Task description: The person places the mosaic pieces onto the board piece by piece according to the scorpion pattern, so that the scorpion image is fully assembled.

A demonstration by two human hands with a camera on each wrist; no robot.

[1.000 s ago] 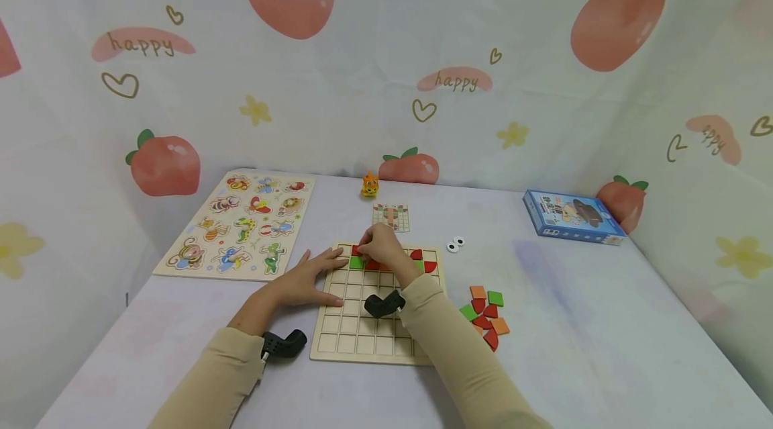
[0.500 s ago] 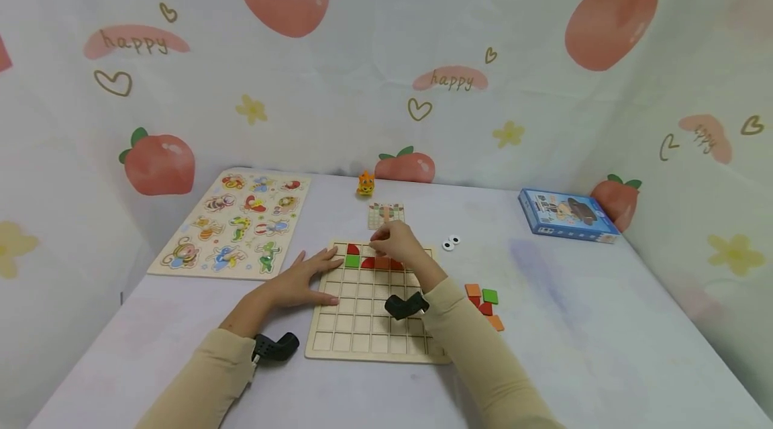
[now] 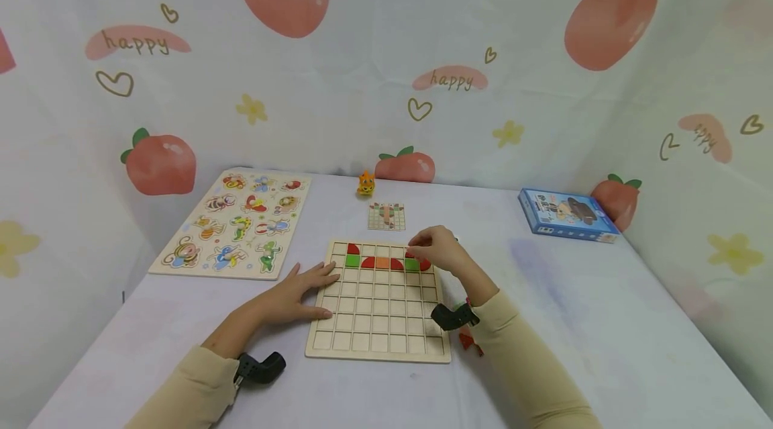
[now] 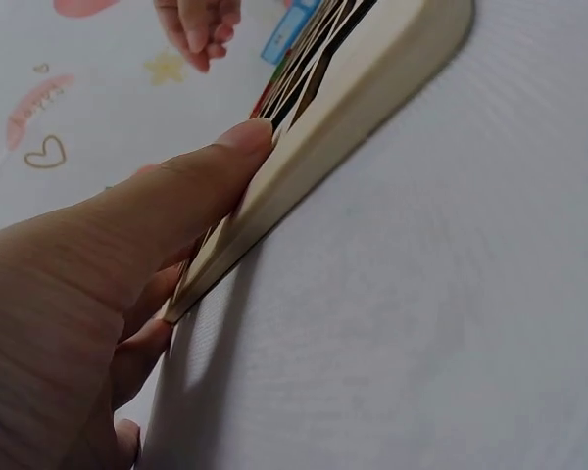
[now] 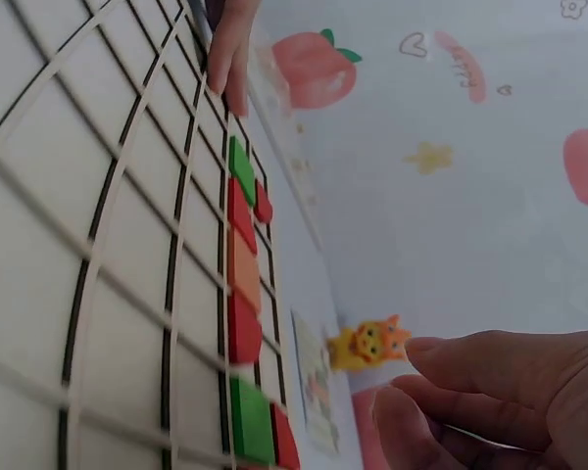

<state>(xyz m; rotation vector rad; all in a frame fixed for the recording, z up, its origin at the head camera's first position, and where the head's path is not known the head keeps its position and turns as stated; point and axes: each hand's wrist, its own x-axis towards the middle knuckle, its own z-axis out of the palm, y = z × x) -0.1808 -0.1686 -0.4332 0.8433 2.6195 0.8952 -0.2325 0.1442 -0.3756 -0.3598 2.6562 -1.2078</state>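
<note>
My left hand [image 3: 288,299] rests along the left edge of a wooden grid board [image 3: 366,308], fingers spread, thumb on the rim in the left wrist view. On the board's top rows sit a red quarter-round tile [image 3: 353,250], a green square tile [image 3: 352,260], an orange square tile [image 3: 382,263] and several more red and green tiles. Above the board's top right corner is my right hand [image 3: 443,251]. Its fingers are loosely bent, and no tile shows between thumb and fingertips in the right wrist view. It partly covers the tiles under it.
A small pattern card [image 3: 386,217] and an orange toy figure [image 3: 366,184] stand behind the board. At left lies an insect picture puzzle [image 3: 232,224], at right a blue box [image 3: 568,215]. Loose red tiles [image 3: 466,340] are partly hidden by my right arm.
My right hand has moved right, from the top left part of the board to its top right corner, uncovering the middle tiles. The left hand stays at the edge, slightly lower and farther left.
</note>
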